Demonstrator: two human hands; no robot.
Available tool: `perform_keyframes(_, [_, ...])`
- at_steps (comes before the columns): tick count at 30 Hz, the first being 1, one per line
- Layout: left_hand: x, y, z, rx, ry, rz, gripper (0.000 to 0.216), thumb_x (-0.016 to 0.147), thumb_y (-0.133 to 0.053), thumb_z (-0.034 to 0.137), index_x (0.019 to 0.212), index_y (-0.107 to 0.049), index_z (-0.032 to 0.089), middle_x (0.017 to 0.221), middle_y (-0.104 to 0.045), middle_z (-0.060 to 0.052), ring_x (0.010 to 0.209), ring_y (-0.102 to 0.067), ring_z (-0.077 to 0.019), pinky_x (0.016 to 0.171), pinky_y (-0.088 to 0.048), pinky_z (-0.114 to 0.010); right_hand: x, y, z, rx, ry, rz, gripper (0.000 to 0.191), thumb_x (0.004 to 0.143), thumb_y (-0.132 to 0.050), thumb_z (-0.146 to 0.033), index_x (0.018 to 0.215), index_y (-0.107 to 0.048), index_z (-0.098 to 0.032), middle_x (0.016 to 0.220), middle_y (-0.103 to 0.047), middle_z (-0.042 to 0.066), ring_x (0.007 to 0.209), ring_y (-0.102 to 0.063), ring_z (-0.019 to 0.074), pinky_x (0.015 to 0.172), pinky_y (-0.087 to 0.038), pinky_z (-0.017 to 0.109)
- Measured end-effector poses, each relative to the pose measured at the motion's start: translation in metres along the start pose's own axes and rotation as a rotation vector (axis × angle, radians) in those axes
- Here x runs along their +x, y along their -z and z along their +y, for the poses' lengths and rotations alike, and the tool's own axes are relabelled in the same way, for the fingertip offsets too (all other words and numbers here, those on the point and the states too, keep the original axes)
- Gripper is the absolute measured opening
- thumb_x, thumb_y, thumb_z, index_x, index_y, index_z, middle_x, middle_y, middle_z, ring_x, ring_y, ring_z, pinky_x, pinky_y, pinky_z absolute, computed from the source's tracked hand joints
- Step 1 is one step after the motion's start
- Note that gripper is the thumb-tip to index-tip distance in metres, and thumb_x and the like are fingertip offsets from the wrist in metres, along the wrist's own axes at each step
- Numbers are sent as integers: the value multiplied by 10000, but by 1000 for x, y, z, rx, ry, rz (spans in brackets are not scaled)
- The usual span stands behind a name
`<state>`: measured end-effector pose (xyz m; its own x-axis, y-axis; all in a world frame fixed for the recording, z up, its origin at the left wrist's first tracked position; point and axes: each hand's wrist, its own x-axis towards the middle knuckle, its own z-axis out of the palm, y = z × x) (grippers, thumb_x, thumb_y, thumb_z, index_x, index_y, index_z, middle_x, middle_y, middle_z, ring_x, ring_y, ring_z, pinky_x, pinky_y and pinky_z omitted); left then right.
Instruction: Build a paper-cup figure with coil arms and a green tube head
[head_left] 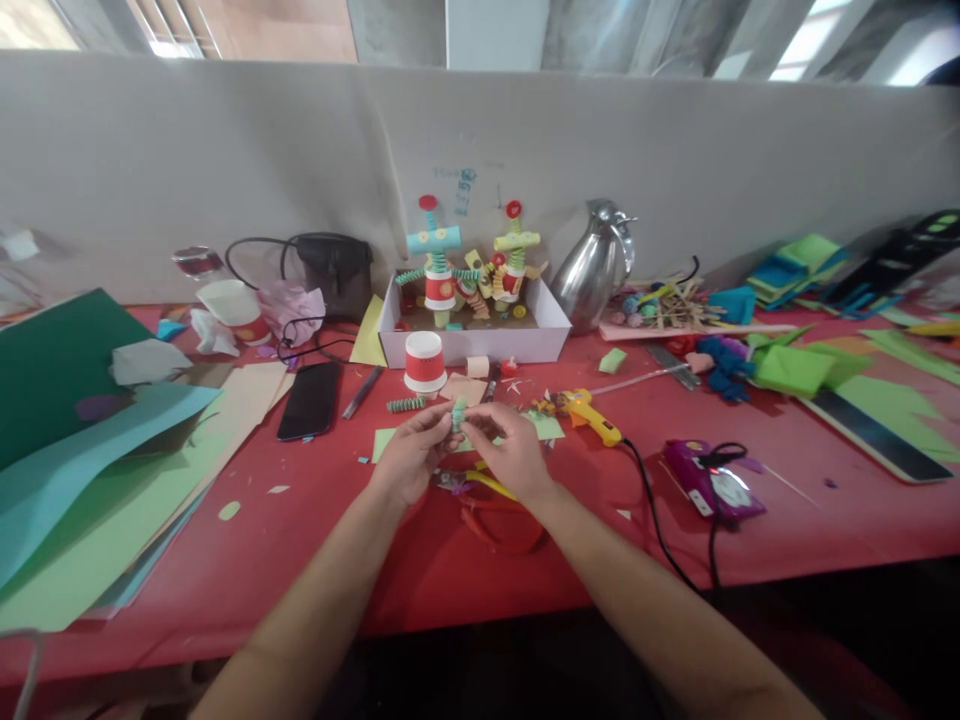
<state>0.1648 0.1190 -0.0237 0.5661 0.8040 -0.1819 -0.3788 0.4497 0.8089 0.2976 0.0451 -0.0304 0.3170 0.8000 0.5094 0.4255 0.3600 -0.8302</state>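
Note:
Between my fingertips is a small folded green paper piece (458,413), like a short pleated paper spring. My left hand (411,452) pinches it from one side and my right hand (510,450) from the other. Just beyond the left hand lies a dark green paper spring (406,405), with an upturned red and white paper cup (425,362) behind it. Yellow-handled pliers (487,483) and red-handled scissors (502,530) lie below my hands, partly covered by them. A light green paper sheet (384,440) is under the hands.
At the back, a white box (480,346) holds two paper-cup figures (439,285). A steel jug (596,265) stands beside it. Right are a yellow glue gun (592,415) with a cable and a purple device (712,480). Left are a phone (309,400) and paper sheets (112,480).

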Motion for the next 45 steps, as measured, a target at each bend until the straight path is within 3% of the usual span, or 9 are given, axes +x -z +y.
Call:
perform_keyframes(12, [-2,0,0,76,-38,-18,297,616,-870,211,881,-776,117,746,-711,-20,593,-585,-45,582,-484,-135,-1,0,0,-88,72,52,104,881,-622,-219,944,-701,-198,927,-707,52,694,-648,134,643,-538,253])
perform_keyframes(19, [-1,0,1,71,-29,40,344,603,-878,240,920,-771,162,882,-734,-42,752,-651,-113,662,-515,-206,-1,0,3,-95,84,32,152,895,-614,-211,1009,-713,-210,959,-698,61,764,-665,155,677,-548,274])
perform_keyframes(26, [6,1,2,94,-81,87,336,596,-881,254,895,-766,152,827,-707,-19,664,-618,-84,632,-506,-194,7,11,-3,-138,81,39,167,921,-563,-232,1008,-706,-226,991,-704,59,813,-664,156,685,-548,262])
perform_keyframes(29, [6,1,2,120,-84,98,358,573,-891,269,885,-765,147,813,-700,-17,661,-617,-87,634,-509,-201,19,43,0,-415,-60,-21,147,891,-574,-192,971,-694,-222,983,-716,40,863,-663,158,773,-532,269])
perform_keyframes(31, [5,0,2,123,-76,109,369,554,-900,272,873,-765,146,787,-694,-13,651,-616,-90,638,-513,-210,25,73,8,-689,-290,-91,198,863,-605,-191,1046,-668,-233,1069,-715,31,969,-658,166,871,-499,277])
perform_keyframes(33, [3,-1,3,110,-77,103,376,546,-904,266,874,-764,146,784,-692,-10,650,-616,-86,644,-515,-209,26,101,20,-801,-410,-68,250,830,-658,-248,1065,-660,-164,1120,-696,125,1072,-629,260,944,-456,377])
perform_keyframes(36, [1,-2,3,74,-71,70,362,567,-895,252,883,-758,141,770,-682,-3,638,-615,-77,640,-518,-199,22,130,39,-889,-566,-61,316,849,-625,-348,1050,-656,-106,1118,-677,226,1065,-629,345,908,-446,456])
perform_keyframes(40, [-1,-2,6,16,-35,67,314,600,-877,212,870,-743,124,711,-657,6,609,-620,-78,613,-527,-189,17,141,53,-903,-672,-111,427,744,-725,-418,1047,-660,-125,1079,-703,202,1001,-658,340,807,-474,387])
perform_keyframes(45, [1,2,6,-46,0,52,231,664,-830,145,869,-728,117,698,-650,4,589,-622,-73,579,-541,-167,23,144,57,-838,-749,-146,412,675,-739,-482,917,-694,-151,910,-739,115,814,-691,270,633,-466,301])
